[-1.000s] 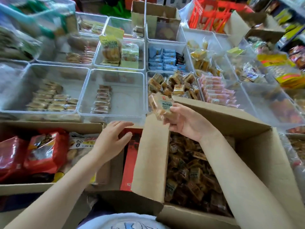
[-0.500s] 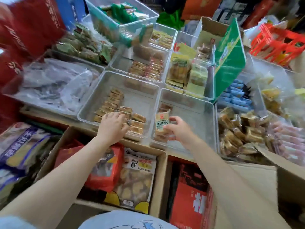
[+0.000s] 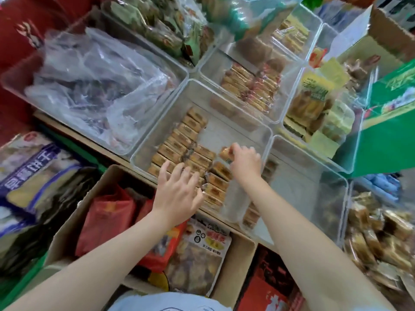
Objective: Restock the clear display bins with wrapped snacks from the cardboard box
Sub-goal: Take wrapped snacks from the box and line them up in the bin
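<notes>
Hands: 2, both over the middle bin (image 3: 265, 129). Right hand (image 3: 246, 163) pinches 1 snack (image 3: 225, 153) above the bin's right side, just beyond the second row. Left hand (image 3: 177, 191) hangs with fingers spread and released, holding nothing, at the near rim. Rows (image 3: 179, 140) of wrapped snacks: 2, side by side, the left one longer; exact count blurred. Bare floor remains along the bin's right wall and far end.

White characters, blurred beyond reading, on blue bag (image 3: 33, 173)
</notes>
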`<action>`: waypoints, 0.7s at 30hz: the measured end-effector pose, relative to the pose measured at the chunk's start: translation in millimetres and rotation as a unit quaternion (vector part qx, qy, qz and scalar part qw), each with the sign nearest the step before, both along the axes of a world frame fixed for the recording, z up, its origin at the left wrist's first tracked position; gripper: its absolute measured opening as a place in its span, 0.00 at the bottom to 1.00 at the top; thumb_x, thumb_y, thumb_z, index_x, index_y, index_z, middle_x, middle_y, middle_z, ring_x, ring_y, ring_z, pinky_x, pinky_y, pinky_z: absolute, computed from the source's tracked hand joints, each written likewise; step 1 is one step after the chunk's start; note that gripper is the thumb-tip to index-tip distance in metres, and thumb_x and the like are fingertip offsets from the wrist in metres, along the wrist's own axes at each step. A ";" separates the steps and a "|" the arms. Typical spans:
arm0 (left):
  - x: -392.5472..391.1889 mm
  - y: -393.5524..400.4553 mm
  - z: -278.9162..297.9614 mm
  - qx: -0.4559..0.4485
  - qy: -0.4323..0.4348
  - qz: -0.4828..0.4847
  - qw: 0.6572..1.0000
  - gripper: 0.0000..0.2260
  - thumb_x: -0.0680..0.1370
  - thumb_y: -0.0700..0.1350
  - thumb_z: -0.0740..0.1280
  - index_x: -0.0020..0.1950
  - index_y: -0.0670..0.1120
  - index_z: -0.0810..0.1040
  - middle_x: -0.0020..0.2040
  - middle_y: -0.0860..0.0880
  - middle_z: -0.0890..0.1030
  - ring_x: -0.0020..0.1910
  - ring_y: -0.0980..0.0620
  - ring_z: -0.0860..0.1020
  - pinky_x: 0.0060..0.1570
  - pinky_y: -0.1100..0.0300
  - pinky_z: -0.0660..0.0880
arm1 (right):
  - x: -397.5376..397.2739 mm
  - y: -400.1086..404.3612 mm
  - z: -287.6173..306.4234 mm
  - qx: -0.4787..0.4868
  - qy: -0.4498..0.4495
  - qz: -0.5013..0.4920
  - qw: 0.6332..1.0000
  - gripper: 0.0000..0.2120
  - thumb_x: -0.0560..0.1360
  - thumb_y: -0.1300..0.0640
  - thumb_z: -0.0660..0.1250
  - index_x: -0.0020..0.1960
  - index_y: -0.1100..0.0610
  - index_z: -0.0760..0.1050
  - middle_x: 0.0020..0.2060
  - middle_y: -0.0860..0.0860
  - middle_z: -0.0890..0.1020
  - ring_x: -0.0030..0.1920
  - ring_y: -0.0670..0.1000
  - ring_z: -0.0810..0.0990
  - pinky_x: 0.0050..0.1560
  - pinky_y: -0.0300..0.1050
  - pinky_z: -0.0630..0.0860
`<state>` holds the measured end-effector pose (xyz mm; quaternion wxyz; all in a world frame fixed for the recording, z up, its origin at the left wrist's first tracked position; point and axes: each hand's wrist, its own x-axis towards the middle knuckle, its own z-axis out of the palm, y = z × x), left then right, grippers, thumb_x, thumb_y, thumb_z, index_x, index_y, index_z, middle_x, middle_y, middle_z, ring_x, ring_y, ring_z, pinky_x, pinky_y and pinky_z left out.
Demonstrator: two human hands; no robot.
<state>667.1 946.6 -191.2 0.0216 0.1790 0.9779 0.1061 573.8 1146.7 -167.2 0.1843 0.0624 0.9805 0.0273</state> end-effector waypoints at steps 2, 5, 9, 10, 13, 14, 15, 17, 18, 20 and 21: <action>-0.2 1.6 -5.2 0.015 0.032 0.006 0.999 0.20 0.77 0.53 0.61 0.60 0.44 0.84 0.58 0.42 0.83 0.64 0.40 0.77 0.74 0.38 0.56 | -7.7 -2.9 -13.8 -0.012 -0.062 -0.007 0.998 0.15 0.74 0.66 0.62 0.58 0.53 0.70 0.53 0.57 0.80 0.57 0.62 0.76 0.52 0.51 0.71; -1.8 3.5 -9.7 0.035 0.065 0.014 0.997 0.18 0.76 0.52 0.63 0.59 0.44 0.84 0.58 0.42 0.83 0.63 0.41 0.77 0.74 0.38 0.56 | -13.5 -4.4 -22.4 -0.010 -0.131 0.026 0.991 0.14 0.75 0.63 0.61 0.60 0.55 0.70 0.53 0.59 0.81 0.56 0.63 0.78 0.51 0.51 0.72; -3.8 6.6 -10.2 0.047 0.082 0.021 0.995 0.17 0.75 0.51 0.63 0.56 0.44 0.84 0.56 0.43 0.84 0.61 0.41 0.78 0.72 0.39 0.60 | -10.0 -7.1 -21.4 0.011 -0.133 0.056 0.989 0.13 0.79 0.54 0.59 0.62 0.57 0.72 0.55 0.59 0.81 0.56 0.61 0.78 0.53 0.52 0.71; -4.0 6.8 -10.1 0.048 0.086 0.022 0.995 0.17 0.74 0.50 0.63 0.56 0.44 0.84 0.56 0.43 0.84 0.61 0.41 0.78 0.72 0.39 0.60 | -5.5 -11.0 -21.7 0.033 -0.122 0.070 0.990 0.14 0.80 0.53 0.58 0.62 0.57 0.72 0.56 0.58 0.80 0.57 0.60 0.78 0.54 0.51 0.71; -3.9 5.9 -9.5 0.051 0.087 0.022 0.995 0.16 0.75 0.50 0.63 0.54 0.45 0.84 0.55 0.44 0.84 0.61 0.42 0.78 0.72 0.39 0.59 | 13.2 -25.2 -23.5 0.076 -0.100 0.103 0.987 0.19 0.81 0.55 0.58 0.69 0.60 0.68 0.63 0.58 0.73 0.63 0.57 0.72 0.59 0.50 0.70; -3.7 5.4 -8.7 0.052 0.081 0.021 0.995 0.16 0.75 0.50 0.62 0.53 0.45 0.84 0.54 0.45 0.84 0.61 0.42 0.78 0.71 0.38 0.59 | 19.0 -28.2 -22.1 0.051 -0.103 0.087 0.990 0.21 0.81 0.55 0.59 0.71 0.62 0.65 0.64 0.58 0.71 0.64 0.57 0.70 0.61 0.50 0.70; -3.9 4.8 -7.0 0.050 0.071 0.021 0.996 0.16 0.75 0.51 0.62 0.53 0.45 0.84 0.54 0.45 0.84 0.61 0.42 0.78 0.71 0.38 0.59 | 23.3 -30.3 -17.6 0.016 -0.114 0.057 0.992 0.23 0.81 0.54 0.60 0.73 0.63 0.63 0.65 0.59 0.70 0.65 0.57 0.70 0.63 0.51 0.70; -3.4 4.0 -2.8 0.038 0.041 0.020 0.998 0.17 0.76 0.51 0.60 0.53 0.45 0.85 0.54 0.45 0.84 0.61 0.41 0.78 0.70 0.37 0.61 | 32.5 -29.3 0.3 -0.064 -0.125 0.008 0.990 0.25 0.81 0.54 0.60 0.74 0.62 0.62 0.67 0.59 0.68 0.67 0.59 0.69 0.67 0.53 0.69; -2.7 3.7 -0.3 0.030 0.023 0.020 0.999 0.18 0.76 0.52 0.59 0.53 0.45 0.84 0.53 0.45 0.84 0.60 0.42 0.78 0.70 0.38 0.62 | 39.8 -26.6 12.2 -0.105 -0.119 -0.004 0.987 0.24 0.81 0.54 0.60 0.74 0.61 0.63 0.68 0.59 0.68 0.68 0.59 0.69 0.68 0.54 0.69; -1.8 2.7 4.9 0.015 -0.016 0.020 1.000 0.19 0.77 0.53 0.56 0.52 0.46 0.84 0.51 0.46 0.84 0.57 0.43 0.78 0.68 0.39 0.62 | 63.5 -18.1 41.1 -0.193 -0.082 -0.015 0.978 0.22 0.81 0.55 0.58 0.74 0.58 0.67 0.69 0.56 0.69 0.68 0.57 0.70 0.68 0.52 0.69; -1.9 2.3 8.3 0.006 -0.042 0.019 0.999 0.20 0.77 0.53 0.54 0.52 0.46 0.83 0.50 0.47 0.84 0.56 0.43 0.78 0.68 0.41 0.62 | 79.6 -11.9 56.2 -0.233 -0.053 -0.013 0.971 0.20 0.81 0.55 0.58 0.72 0.57 0.70 0.67 0.53 0.71 0.66 0.54 0.72 0.66 0.50 0.71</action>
